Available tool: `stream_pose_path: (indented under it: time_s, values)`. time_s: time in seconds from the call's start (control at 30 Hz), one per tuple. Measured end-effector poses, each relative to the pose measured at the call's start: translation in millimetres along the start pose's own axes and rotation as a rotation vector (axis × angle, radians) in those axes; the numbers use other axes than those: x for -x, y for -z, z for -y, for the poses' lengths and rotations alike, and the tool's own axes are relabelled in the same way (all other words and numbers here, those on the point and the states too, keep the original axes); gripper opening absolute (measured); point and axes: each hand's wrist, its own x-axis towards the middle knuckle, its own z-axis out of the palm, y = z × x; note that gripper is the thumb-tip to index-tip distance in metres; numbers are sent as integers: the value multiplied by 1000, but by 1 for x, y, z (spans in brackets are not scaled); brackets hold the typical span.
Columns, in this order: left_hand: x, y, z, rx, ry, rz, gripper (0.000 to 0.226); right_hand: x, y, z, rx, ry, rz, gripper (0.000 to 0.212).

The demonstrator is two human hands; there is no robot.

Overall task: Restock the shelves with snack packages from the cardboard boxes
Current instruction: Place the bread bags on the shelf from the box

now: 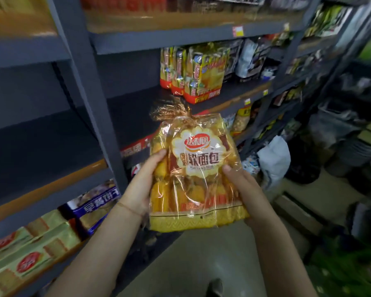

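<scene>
I hold a yellow-and-clear bag of soft bread [193, 176] upright in front of the grey metal shelving, its tied top pointing up. My left hand [141, 185] grips its left side, thumb on the front. My right hand [242, 185] grips its right side. Just beyond the bag, the middle shelf board [135, 116] has a bare dark stretch on its left part. Several matching yellow bread bags [193, 73] stand upright farther right on that shelf. No cardboard box is in view.
A grey upright post [90, 93] divides two shelf bays. The lower left shelf holds green-gold cake packs [30, 249] and a blue biscuit pack [96, 204]. Dark and white snack bags [251, 58] fill the right end. A white plastic bag [274, 159] lies on the floor aisle.
</scene>
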Motion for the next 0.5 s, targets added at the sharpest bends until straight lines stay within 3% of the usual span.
stream_pose_path:
  time_s: [0.2,0.33,0.5]
  values:
    - [-65,-35,-12,-438,-271,-133,91,-97,29,29,119,91,-31,27]
    - [-100,-62,-34,-331,-436,-383,74,-168,33,61,277,147,57,40]
    - [-136,-66,-77,-198,-635,-704,52,-244,20,90,494,287,253,37]
